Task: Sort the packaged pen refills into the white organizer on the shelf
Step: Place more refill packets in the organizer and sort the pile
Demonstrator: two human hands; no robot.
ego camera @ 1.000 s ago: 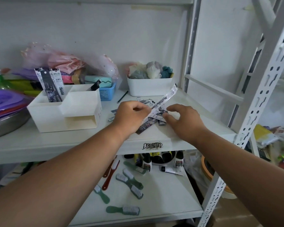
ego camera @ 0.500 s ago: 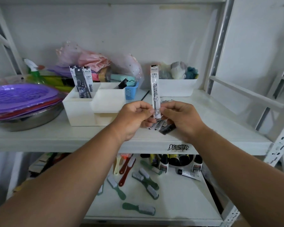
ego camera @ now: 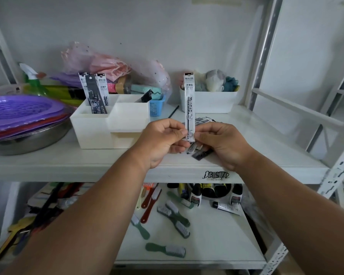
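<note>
You are between pick and place: your left hand (ego camera: 163, 140) and right hand (ego camera: 222, 143) meet at the centre of the frame and together pinch the bottom end of one white refill packet (ego camera: 189, 102), which stands upright above them. The left grip is curled with thumb and forefinger clamped on the packet's lower edge; the right grip pinches the same end from the other side, and a few darker packets (ego camera: 199, 152) poke out beneath it, seemingly held in the same hand, though how firmly cannot be told. More loose packets (ego camera: 204, 119) lie on the shelf (ego camera: 266, 151) just behind your hands.

The white organizer (ego camera: 109, 126) sits left of centre on that shelf. Its rear left compartment already holds three packets (ego camera: 94, 92) standing upright, one dark between two white. A dark item (ego camera: 145, 96) leans in the rear right compartment.

By the look of it, you are checking the label to decide where this one goes. Next, let one hand take the packet alone, most likely the left, since the organizer lies on that side. Carry it up and left across the frame, keep it vertical, and lower it bottom-first into the compartment with the matching white packets. Mind the thin film sleeve: it may bend or catch on the compartment wall.
</note>
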